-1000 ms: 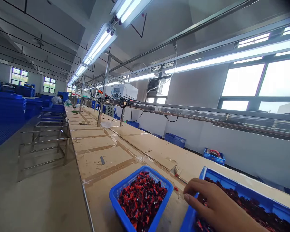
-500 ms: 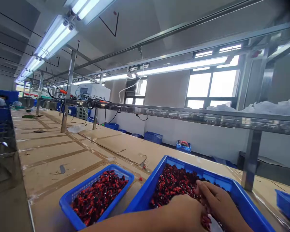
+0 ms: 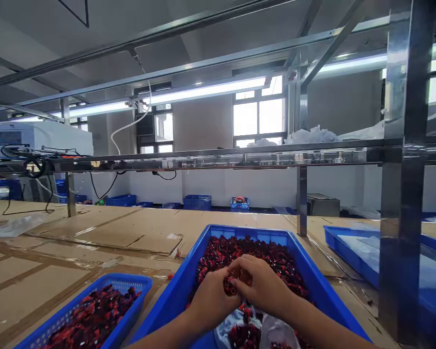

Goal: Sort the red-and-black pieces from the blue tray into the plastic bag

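Observation:
Both my hands meet over a large blue tray (image 3: 189, 291) heaped with small red-and-black parts (image 3: 250, 247). My left hand (image 3: 212, 298) is closed, its fingers curled inward against a small red-and-black part (image 3: 229, 287). My right hand (image 3: 263, 286) is closed too, with thumb and fingertips pinched at the same spot, nearly touching the left. The fingers partly cover what is between them, so its exact kind cannot be made out. Below my wrists, a clear plastic bag (image 3: 278, 332) lies in the tray's near end, with more of the parts around it.
A smaller blue basket (image 3: 145, 286) of similar parts stands left of the tray. Another blue tray (image 3: 336, 245) with white sheets is at the right, behind a metal post (image 3: 399, 242). A metal shelf (image 3: 203, 160) runs across above the cardboard-covered table (image 3: 116, 228).
The view has turned to the right and levelled. My hands, earlier overlapping at the tray's right side, are now fingertip to fingertip over its middle.

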Available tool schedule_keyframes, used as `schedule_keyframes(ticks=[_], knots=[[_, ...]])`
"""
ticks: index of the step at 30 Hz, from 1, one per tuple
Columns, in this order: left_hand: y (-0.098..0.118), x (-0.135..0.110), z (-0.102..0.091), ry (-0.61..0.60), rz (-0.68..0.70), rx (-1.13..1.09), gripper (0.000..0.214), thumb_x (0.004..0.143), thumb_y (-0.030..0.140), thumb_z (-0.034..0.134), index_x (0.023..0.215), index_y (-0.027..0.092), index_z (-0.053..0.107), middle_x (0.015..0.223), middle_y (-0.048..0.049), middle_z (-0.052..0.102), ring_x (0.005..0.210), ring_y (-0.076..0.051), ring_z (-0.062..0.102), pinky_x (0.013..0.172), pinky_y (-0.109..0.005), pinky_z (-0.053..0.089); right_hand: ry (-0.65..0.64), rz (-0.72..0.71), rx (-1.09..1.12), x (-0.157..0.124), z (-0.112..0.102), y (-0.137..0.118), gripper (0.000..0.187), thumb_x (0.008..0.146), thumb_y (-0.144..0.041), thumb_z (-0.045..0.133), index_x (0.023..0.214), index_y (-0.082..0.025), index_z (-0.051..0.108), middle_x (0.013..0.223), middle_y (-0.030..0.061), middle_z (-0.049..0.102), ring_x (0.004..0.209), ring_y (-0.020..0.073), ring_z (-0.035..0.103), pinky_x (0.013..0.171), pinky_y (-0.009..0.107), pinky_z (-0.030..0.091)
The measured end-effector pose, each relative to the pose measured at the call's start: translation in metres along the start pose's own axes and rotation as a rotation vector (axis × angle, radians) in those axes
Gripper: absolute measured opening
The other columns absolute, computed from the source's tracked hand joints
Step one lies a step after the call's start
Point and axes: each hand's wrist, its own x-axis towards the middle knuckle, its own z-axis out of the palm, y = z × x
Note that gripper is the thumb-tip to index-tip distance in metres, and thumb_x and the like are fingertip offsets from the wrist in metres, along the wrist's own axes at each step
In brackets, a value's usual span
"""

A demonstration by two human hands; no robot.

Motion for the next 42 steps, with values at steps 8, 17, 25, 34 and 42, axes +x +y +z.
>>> schedule_keyframes(ticks=[8, 17, 25, 34, 42], knots=[[0.003, -0.006, -0.009, -0.088, 0.028, 0.312, 0.013, 0.072, 0.028, 0.055, 0.081, 0.026, 0.064, 0.083, 0.0014, 0.072, 0.079, -0.021, 0.068, 0.058, -0.024, 0.037, -0.081, 0.079, -0.025, -0.006, -0.007, -0.009, 0.016, 0.066, -0.007, 0.063, 0.076, -0.02, 0.065, 0.072, -0.0028, 0.065, 0.067, 0.013, 0.059, 0.061, 0.022, 0.04], [0.008, -0.008, -0.011, -0.12, -0.054, 0.352, 0.02, 0.068, 0.037, 0.058, 0.084, 0.028, 0.066, 0.086, -0.0003, 0.073, 0.084, -0.025, 0.068, 0.062, -0.027, 0.043, -0.15, 0.194, -0.038, -0.011, -0.005, -0.016, 0.021, 0.068, -0.01, 0.055, 0.077, -0.021, 0.07, 0.073, -0.0009, 0.069, 0.068, 0.0147, 0.063, 0.06, 0.023, 0.043], [0.007, -0.006, -0.017, -0.06, -0.053, 0.293, 0.019, 0.069, 0.037, 0.059, 0.083, 0.027, 0.067, 0.083, -0.0014, 0.072, 0.079, -0.024, 0.067, 0.058, -0.026, 0.038, -0.109, 0.194, 0.102, -0.009, -0.005, -0.014, 0.024, 0.067, -0.009, 0.058, 0.086, -0.021, 0.067, 0.082, 0.0001, 0.07, 0.072, 0.0164, 0.065, 0.064, 0.025, 0.048], [0.004, -0.005, -0.025, 0.033, -0.096, 0.118, 0.017, 0.073, 0.039, 0.062, 0.083, 0.028, 0.069, 0.081, 0.0032, 0.072, 0.08, -0.019, 0.065, 0.066, -0.026, 0.039, 0.052, -0.011, -0.015, -0.008, -0.013, -0.021, 0.025, 0.078, -0.01, 0.061, 0.098, -0.025, 0.065, 0.089, 0.0014, 0.063, 0.083, 0.0186, 0.061, 0.076, 0.03, 0.048], [-0.001, -0.003, -0.027, 0.042, -0.064, 0.014, 0.019, 0.071, 0.04, 0.063, 0.083, 0.027, 0.07, 0.08, 0.0025, 0.072, 0.076, -0.018, 0.065, 0.061, -0.025, 0.037, 0.083, -0.16, -0.053, -0.012, -0.007, -0.028, 0.019, 0.079, -0.006, 0.058, 0.088, -0.023, 0.062, 0.091, 0.0034, 0.062, 0.084, 0.0187, 0.06, 0.074, 0.029, 0.049]])
